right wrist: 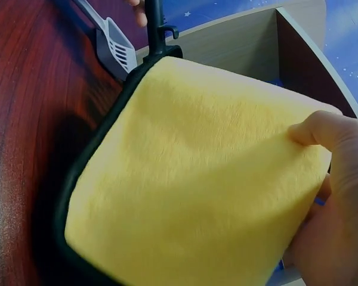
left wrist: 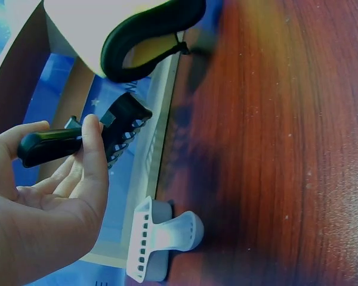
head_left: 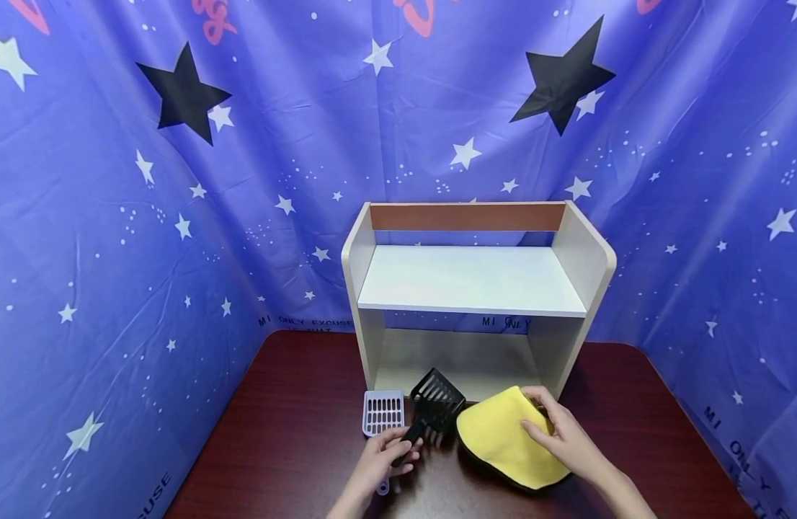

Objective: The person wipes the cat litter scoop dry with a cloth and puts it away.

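Observation:
My left hand (head_left: 379, 458) pinches the handle of a black slotted litter scoop (head_left: 419, 427), whose head points away toward the shelf. In the left wrist view the scoop handle (left wrist: 53, 146) lies between thumb and fingers, above the table. A pale lavender litter scoop (head_left: 384, 413) rests on the table just beyond that hand. On the right, my right hand (head_left: 570, 438) grips a folded yellow cloth (head_left: 511, 440) with a dark edge, thumb on top. The cloth (right wrist: 197, 167) hangs over the table, and its near side covers part of the black scoop in the right wrist view.
A two-tier wooden shelf (head_left: 470, 281) with a white upper board stands behind the hands, its front edge close to the scoops and cloth. The dark red table (head_left: 275, 432) extends to both sides. A blue star-patterned curtain (head_left: 295, 180) hangs behind.

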A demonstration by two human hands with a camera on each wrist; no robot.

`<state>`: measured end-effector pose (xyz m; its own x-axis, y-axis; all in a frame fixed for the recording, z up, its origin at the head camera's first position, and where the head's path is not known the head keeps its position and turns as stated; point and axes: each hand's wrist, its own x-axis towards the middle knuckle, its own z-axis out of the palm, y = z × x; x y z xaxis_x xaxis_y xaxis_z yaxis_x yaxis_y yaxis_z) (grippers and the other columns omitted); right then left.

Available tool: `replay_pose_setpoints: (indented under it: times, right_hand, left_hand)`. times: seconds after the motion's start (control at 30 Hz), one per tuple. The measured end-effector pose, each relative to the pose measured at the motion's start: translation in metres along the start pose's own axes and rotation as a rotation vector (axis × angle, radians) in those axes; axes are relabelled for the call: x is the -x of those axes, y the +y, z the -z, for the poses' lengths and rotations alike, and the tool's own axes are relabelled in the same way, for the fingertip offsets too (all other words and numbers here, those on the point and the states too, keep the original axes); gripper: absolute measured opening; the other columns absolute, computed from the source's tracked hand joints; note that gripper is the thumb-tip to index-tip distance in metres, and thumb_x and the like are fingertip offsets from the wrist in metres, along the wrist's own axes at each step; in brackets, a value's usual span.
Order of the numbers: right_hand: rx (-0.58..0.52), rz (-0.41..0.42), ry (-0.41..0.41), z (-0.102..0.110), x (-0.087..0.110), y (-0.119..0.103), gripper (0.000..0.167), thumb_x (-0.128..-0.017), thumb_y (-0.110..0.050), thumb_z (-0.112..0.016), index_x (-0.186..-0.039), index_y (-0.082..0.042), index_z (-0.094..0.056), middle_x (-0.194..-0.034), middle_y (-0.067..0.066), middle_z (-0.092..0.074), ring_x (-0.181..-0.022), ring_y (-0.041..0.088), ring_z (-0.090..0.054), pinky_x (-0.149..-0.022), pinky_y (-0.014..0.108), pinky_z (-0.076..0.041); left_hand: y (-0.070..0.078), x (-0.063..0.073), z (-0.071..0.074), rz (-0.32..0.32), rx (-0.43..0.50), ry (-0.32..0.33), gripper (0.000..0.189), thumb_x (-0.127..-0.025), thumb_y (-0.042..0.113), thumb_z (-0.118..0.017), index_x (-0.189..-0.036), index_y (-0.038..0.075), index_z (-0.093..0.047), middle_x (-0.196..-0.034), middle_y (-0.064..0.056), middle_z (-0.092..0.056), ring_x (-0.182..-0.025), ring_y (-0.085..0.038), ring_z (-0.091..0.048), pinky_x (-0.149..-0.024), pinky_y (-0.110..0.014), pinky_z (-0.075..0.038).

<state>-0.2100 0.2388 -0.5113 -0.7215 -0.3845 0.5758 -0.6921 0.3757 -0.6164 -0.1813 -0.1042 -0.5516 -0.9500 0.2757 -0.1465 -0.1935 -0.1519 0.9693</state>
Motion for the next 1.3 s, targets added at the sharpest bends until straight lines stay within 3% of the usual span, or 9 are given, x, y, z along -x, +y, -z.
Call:
replay_pose_setpoints:
  times: [0.13,0.33,0.43,0.57,0.7,0.83,1.1,1.3]
  right_hand:
    - [0.018,0.031,-0.039,0.001,-0.001,-0.002,0.054,-0.085,0.011,-0.067,-0.133,-0.009,-0.052,-0.12,0.004,-0.066,-0.111,-0.004,-0.056,-0.087,0.007,-0.045]
    - [0.123,0.119,-0.002,-0.001,-0.004,-0.001,0.056,-0.08,0.011,-0.073,-0.131,-0.005,-0.059,-0.126,0.003,-0.068,-0.12,-0.011,-0.051,-0.097,0.001,-0.039]
    - [0.142,0.115,0.016,0.0,-0.005,-0.003,0.054,-0.079,0.009,-0.075,-0.128,-0.008,-0.063,-0.119,0.003,-0.072,-0.113,-0.01,-0.057,-0.091,0.001,-0.043]
    - [0.078,0.028,-0.011,0.002,-0.007,-0.005,0.051,-0.08,0.004,-0.077,-0.127,-0.01,-0.061,-0.104,0.007,-0.077,-0.099,-0.008,-0.065,-0.075,0.005,-0.05]
    - [0.074,-0.024,-0.031,0.002,-0.009,-0.005,0.04,-0.079,-0.002,-0.08,-0.113,-0.016,-0.066,-0.095,0.001,-0.078,-0.089,-0.008,-0.066,-0.066,0.007,-0.051]
    - [0.111,0.035,-0.024,0.001,-0.012,-0.004,0.034,-0.075,-0.001,-0.081,-0.102,-0.021,-0.073,-0.094,-0.004,-0.076,-0.087,-0.006,-0.064,-0.072,0.005,-0.05]
    - [0.114,0.143,-0.008,-0.002,-0.022,-0.002,0.037,-0.071,0.007,-0.081,-0.099,-0.017,-0.076,-0.092,-0.001,-0.076,-0.09,0.002,-0.068,-0.081,0.002,-0.049]
    - [0.128,0.163,-0.031,-0.006,-0.031,-0.002,0.036,-0.075,0.005,-0.08,-0.1,-0.02,-0.077,-0.094,-0.007,-0.073,-0.087,0.005,-0.067,-0.075,0.005,-0.05]
  left_hand:
    - [0.003,-0.001,0.001,-0.012,0.009,-0.003,0.049,-0.098,0.009,-0.055,-0.138,-0.016,-0.043,-0.121,-0.026,-0.068,-0.085,-0.005,-0.068,-0.074,-0.018,-0.06]
    - [0.008,0.0,0.004,-0.042,-0.003,-0.003,0.05,-0.098,0.009,-0.056,-0.139,-0.016,-0.042,-0.121,-0.024,-0.069,-0.085,-0.005,-0.068,-0.075,-0.018,-0.06]
    - [0.01,0.0,0.005,-0.054,-0.018,0.004,0.049,-0.098,0.007,-0.056,-0.138,-0.016,-0.043,-0.12,-0.026,-0.069,-0.085,-0.005,-0.069,-0.078,-0.02,-0.06]
    - [0.013,0.0,0.005,-0.058,-0.021,0.042,0.045,-0.098,0.006,-0.057,-0.133,-0.019,-0.047,-0.11,-0.024,-0.073,-0.083,-0.004,-0.071,-0.078,-0.019,-0.06]
    - [0.015,-0.001,0.005,-0.081,-0.031,0.06,0.043,-0.1,0.01,-0.056,-0.129,-0.021,-0.05,-0.105,-0.029,-0.072,-0.083,-0.005,-0.073,-0.08,-0.021,-0.061]
    - [0.014,-0.002,0.005,-0.117,-0.023,0.043,0.045,-0.102,0.012,-0.053,-0.13,-0.022,-0.048,-0.118,-0.04,-0.062,-0.09,-0.007,-0.074,-0.086,-0.023,-0.06]
    - [0.014,-0.003,0.001,-0.13,-0.002,0.07,0.044,-0.103,0.014,-0.052,-0.129,-0.022,-0.049,-0.125,-0.039,-0.059,-0.103,-0.011,-0.071,-0.092,-0.022,-0.058]
    - [0.013,-0.002,-0.006,-0.141,-0.012,0.083,0.044,-0.101,0.013,-0.056,-0.126,-0.023,-0.052,-0.121,-0.036,-0.063,-0.097,-0.007,-0.071,-0.09,-0.022,-0.058]
